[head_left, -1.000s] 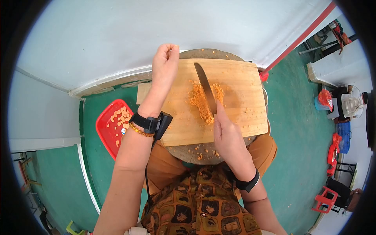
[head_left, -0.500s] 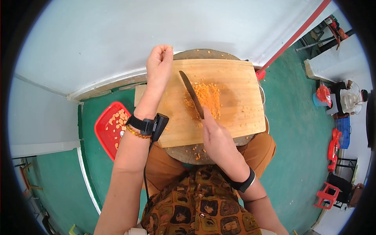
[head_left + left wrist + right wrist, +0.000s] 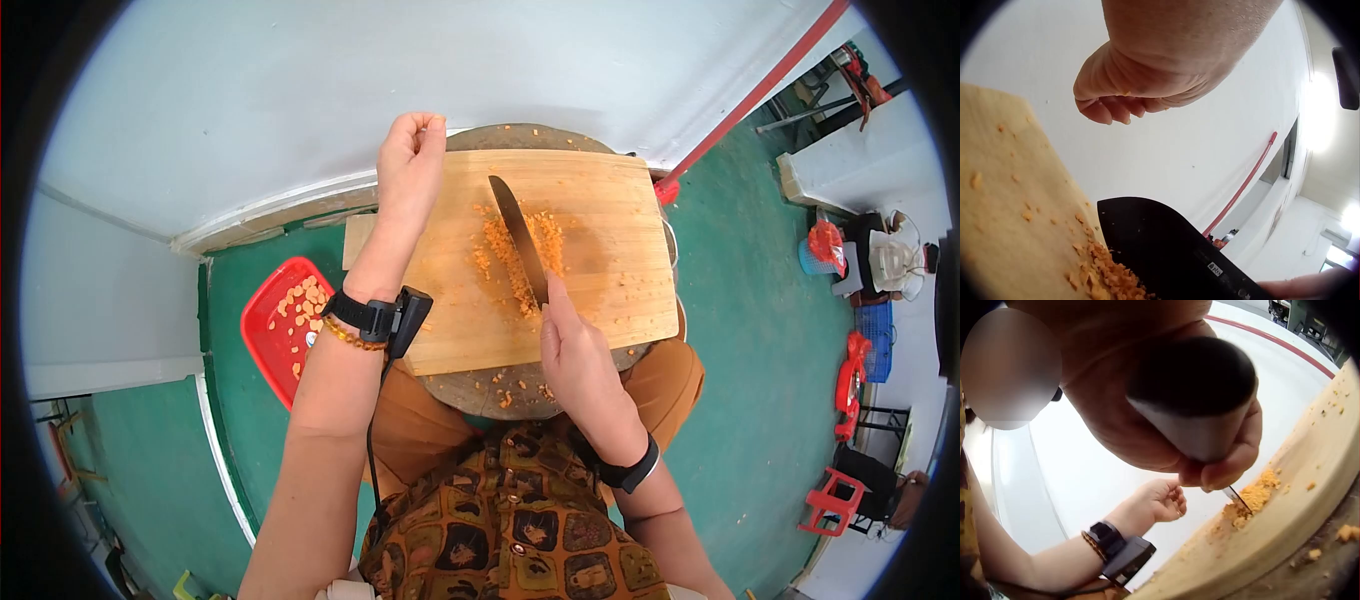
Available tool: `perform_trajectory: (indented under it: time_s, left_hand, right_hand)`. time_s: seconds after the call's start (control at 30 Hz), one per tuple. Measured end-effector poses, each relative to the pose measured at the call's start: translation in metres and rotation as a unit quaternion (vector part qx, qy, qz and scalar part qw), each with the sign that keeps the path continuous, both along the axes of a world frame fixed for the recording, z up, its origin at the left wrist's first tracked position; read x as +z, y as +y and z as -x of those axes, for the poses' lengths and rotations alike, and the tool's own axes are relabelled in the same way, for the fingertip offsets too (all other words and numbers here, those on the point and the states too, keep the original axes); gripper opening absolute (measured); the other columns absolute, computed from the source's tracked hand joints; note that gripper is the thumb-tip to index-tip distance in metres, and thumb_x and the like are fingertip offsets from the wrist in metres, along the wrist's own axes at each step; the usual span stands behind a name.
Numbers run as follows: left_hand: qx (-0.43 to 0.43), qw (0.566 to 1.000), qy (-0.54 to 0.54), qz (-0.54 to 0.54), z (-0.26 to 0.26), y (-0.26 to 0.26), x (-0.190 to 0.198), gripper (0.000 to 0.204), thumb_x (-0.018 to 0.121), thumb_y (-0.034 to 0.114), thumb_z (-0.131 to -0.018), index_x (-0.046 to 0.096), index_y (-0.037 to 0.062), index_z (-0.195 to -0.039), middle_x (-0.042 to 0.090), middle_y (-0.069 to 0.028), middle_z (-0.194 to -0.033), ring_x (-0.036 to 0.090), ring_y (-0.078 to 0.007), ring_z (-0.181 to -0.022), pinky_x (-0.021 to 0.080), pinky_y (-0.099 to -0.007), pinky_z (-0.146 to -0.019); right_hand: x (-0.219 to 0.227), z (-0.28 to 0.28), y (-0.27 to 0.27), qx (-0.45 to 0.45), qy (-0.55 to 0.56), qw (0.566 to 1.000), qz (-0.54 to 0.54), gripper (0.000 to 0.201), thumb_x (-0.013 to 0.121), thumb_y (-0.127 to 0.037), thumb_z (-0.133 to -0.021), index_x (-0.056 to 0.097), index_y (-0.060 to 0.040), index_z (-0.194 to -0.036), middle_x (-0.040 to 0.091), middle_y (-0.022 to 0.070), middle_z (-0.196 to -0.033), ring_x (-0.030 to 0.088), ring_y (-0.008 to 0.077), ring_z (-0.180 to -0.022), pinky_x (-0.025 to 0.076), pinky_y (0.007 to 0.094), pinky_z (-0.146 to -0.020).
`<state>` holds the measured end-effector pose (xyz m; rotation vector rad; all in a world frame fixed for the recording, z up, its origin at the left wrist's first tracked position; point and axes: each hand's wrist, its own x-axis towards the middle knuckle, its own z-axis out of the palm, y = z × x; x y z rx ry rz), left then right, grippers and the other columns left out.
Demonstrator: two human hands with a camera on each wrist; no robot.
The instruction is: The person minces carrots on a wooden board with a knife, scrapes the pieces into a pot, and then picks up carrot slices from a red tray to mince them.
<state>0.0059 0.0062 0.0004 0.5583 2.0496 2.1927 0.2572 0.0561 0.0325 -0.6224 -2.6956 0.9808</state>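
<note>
My right hand [image 3: 583,365] grips the handle of a kitchen knife [image 3: 517,235] over the wooden cutting board [image 3: 620,220]. The broad dark blade slants across a heap of finely chopped carrot [image 3: 548,240], with bits on both sides of it. In the right wrist view the fingers wrap the thick handle [image 3: 1194,394], and the lower blade edge sits at the carrot heap [image 3: 1260,494]. Past the board's left edge, my left hand [image 3: 410,175] is raised near the wall, fingers loosely curled and holding nothing. Its curled fingertips [image 3: 1119,111] show in the left wrist view, above the blade.
The board lies on a round wooden block [image 3: 490,395] scattered with crumbs, above my knees. A red basin [image 3: 262,340] with carrot slices stands on the green floor at left. A white wall [image 3: 300,90] rises close ahead. Stools and baskets line the right side.
The knife swung left beside the heap, then came back right across the chopped carrot. The left hand stayed raised, almost still.
</note>
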Motion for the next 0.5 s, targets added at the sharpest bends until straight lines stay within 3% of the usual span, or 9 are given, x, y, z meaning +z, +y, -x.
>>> perform_trajectory:
  time_s: [0.43, 0.5]
  left_hand:
    - [0.014, 1.0, 0.011, 0.009, 0.002, 0.0, -0.005, 0.017, 0.058, 0.019, -0.092, 0.06, 0.0021, -0.092, 0.048, 0.0061, -0.068, 0.041, -0.0029, -0.062, 0.036, -0.0204, -0.054]
    - [0.007, 1.0, 0.008, 0.007, 0.001, 0.001, -0.005, 0.018, 0.058, 0.019, -0.092, 0.06, 0.002, -0.092, 0.048, 0.006, -0.068, 0.041, -0.003, -0.062, 0.036, -0.0204, -0.055]
  right_hand:
    - [0.004, -0.004, 0.006, -0.024, 0.058, 0.998, 0.003, 0.05, 0.05, -0.001, -0.088, 0.035, 0.0062, -0.135, 0.058, 0.0292, -0.077, 0.059, 0.0444, -0.07, 0.047, 0.0474, -0.062]
    - [-0.001, -0.004, 0.007, -0.017, 0.022, 1.0, 0.002, 0.05, 0.05, -0.001, -0.088, 0.035, 0.007, -0.135, 0.058, 0.0293, -0.076, 0.059, 0.0443, -0.069, 0.047, 0.0476, -0.061]
